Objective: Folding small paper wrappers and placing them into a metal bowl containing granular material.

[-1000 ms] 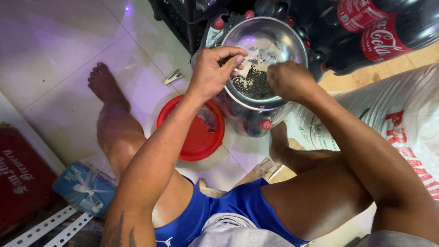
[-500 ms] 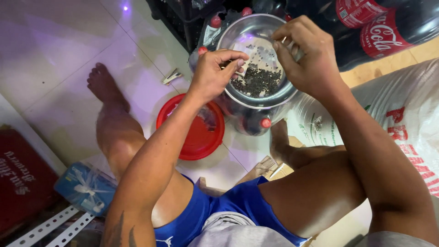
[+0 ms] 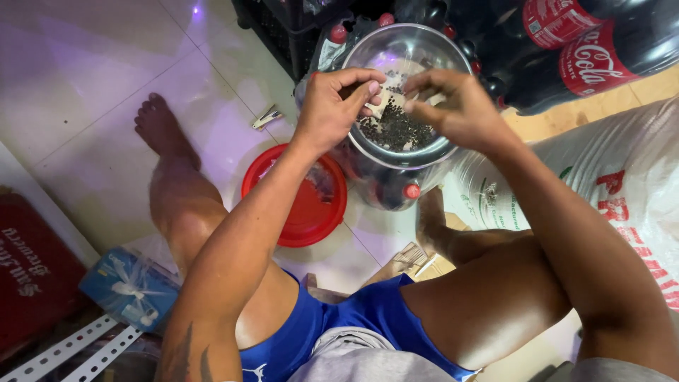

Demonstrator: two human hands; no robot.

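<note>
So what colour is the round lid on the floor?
Red. The lid shows best in the head view, beside the person's leg.

Light: dim indoor, purplish cast | Glare: small violet spot on tiled floor (image 3: pixel 99 92), sheen on metal bowl (image 3: pixel 403 53) rim | Shadows: soft, under legs | Focus: centre sharp, slight finger blur | Edges: wide-angle stretch

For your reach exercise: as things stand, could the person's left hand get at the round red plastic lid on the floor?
Probably yes. The left hand is over the clear bowl's rim, and the round red plastic lid lies below that forearm, nothing covering it.
</note>
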